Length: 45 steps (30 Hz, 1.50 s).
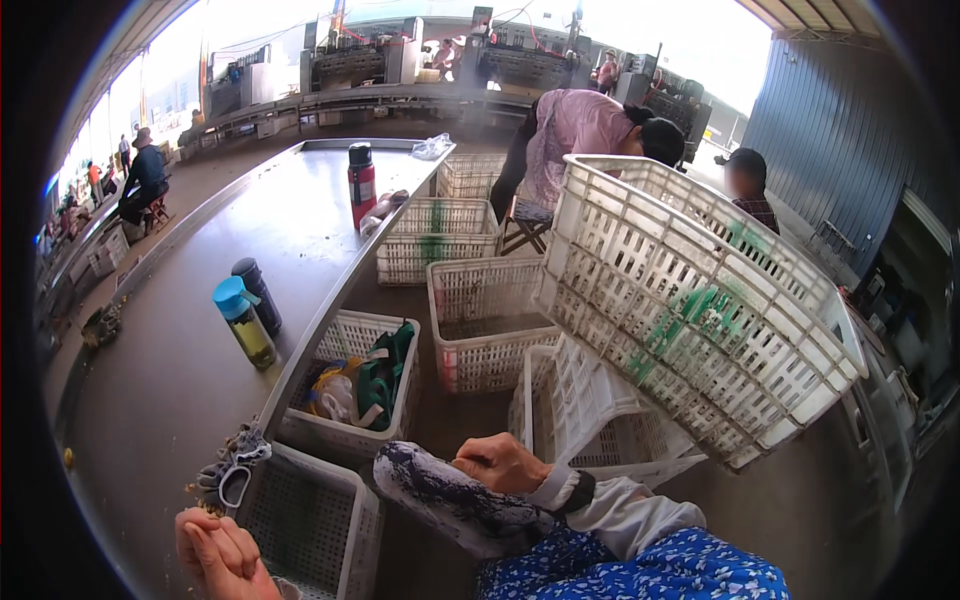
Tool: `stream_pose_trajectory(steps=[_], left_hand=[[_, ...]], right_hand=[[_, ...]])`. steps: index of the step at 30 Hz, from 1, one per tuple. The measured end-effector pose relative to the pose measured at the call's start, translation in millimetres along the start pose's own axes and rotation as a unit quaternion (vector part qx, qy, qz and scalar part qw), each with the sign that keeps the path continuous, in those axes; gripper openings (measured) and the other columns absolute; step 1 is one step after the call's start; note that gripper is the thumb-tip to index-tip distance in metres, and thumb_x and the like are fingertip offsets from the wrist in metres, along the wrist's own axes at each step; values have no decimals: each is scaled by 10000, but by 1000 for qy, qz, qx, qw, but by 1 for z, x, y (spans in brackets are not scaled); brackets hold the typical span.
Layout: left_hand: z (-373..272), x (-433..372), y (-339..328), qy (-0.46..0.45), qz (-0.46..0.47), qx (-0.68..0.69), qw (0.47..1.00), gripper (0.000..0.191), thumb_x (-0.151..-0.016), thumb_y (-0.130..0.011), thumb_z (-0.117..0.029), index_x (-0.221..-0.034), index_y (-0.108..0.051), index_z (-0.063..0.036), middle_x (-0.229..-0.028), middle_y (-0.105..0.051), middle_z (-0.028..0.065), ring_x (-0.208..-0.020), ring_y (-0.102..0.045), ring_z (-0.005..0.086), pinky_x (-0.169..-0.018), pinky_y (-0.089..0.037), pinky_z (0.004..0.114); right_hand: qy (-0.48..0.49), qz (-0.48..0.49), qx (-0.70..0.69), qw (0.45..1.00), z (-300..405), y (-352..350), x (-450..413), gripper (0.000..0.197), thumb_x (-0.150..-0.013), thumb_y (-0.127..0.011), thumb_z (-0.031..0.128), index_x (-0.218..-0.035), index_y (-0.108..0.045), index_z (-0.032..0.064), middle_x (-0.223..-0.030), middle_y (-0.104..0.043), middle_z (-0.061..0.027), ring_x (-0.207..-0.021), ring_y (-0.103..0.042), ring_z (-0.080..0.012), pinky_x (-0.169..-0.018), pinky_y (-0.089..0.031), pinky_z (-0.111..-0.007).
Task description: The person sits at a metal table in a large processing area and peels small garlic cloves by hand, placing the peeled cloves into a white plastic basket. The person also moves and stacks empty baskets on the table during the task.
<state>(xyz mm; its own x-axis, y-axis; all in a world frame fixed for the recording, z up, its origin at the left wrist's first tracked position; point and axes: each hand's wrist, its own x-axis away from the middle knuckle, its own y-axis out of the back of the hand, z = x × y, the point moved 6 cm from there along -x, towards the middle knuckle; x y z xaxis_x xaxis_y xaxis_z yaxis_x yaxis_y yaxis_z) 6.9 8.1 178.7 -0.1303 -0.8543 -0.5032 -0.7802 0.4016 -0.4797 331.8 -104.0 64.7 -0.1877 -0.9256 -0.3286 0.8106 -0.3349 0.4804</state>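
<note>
My left hand (225,551) is curled into a loose fist at the metal table's near edge, with nothing visible in it. Just beyond it lie grey work gloves (234,459), one with a white-edged cuff. My right hand (501,463), fingers folded, rests on my knee in dark-and-pale patterned trousers (450,491); no object shows in it. Below the table edge, between the hands, stands a white slatted plastic crate (300,517). Another crate (409,405) behind it holds a green cloth item (386,379) and plastic bags (335,397).
On the metal table (172,352) stand a blue-lidded bottle (246,322), a dark flask (259,294) and a red flask (361,187). A large crate (697,315) sits tilted over a crate on its side (592,405). A person in pink (581,139) bends behind it.
</note>
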Motion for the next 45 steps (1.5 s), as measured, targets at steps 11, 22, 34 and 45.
stream_pose_trajectory(steps=[11, 22, 34, 45], left_hand=[[-10, 10, -4, -10, -33, -46, 998, 365, -992, -566, -283, -824, -572, 41, -509, -355, -52, -396, -242, 13, -382, -134, 230], [-26, 12, -7, 23, 25, -25, 999, 291, -1005, -564, -216, -949, -672, 49, -605, -468, -54, -516, -324, 4, -477, -231, 197], [-15, 9, 16, -5, -31, -90, 995, 475, -1003, -541, -379, -769, -630, 25, -549, -438, -39, -493, -336, 24, -465, -208, 223], [19, -8, 18, 11, -18, -90, 996, 437, -1025, -505, -343, -724, -586, -37, -499, -329, -67, -425, -263, 11, -412, -163, 225]], right_hand=[[-57, 80, 70, 993, -37, -30, 31, 140, -866, -669, 166, -858, -668, 26, -723, -655, -181, -652, -667, -310, -590, -506, -375], [-73, 133, 120, 981, -30, -56, 20, 198, -808, -728, 171, -812, -648, -10, -654, -650, -143, -589, -647, -228, -578, -504, -344], [-26, 172, 96, 980, -22, -60, 25, 165, -839, -697, 174, -877, -629, 29, -739, -654, -154, -690, -664, -310, -620, -507, -369], [111, -123, 246, 955, 89, 100, 24, 30, -819, -673, 38, -845, -658, 35, -778, -655, -137, -731, -654, -311, -645, -504, -368]])
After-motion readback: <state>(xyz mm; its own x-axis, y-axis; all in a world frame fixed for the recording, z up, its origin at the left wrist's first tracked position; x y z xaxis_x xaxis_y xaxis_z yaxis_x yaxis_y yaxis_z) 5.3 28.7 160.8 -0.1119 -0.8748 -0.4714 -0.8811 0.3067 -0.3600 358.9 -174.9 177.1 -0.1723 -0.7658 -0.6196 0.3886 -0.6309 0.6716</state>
